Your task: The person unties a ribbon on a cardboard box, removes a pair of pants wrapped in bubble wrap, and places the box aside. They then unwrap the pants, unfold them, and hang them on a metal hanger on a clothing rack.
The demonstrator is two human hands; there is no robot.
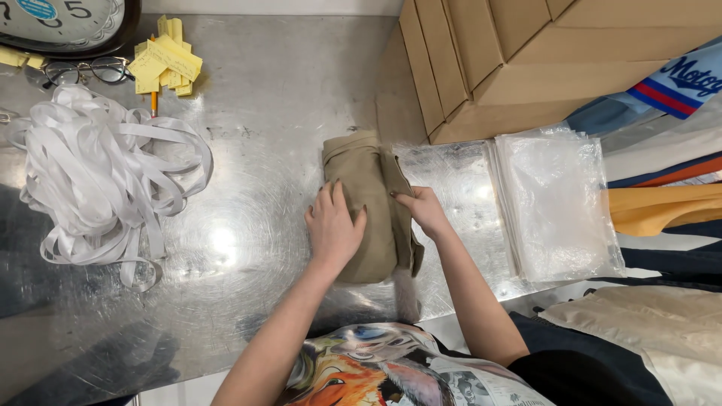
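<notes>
I see my left hand (333,229) lying flat on the folded khaki cloth (370,203), fingers together and pressed down. My right hand (423,210) sits at three o'clock of it, fingertips pinching the cloth's right edge. The cloth lies mid-table on the metal table (263,113). At nine o'clock sits a heap of white ribbon (98,177); at three o'clock, a stack of clear bags (556,203); at one o'clock, cardboard boxes (496,68).
</notes>
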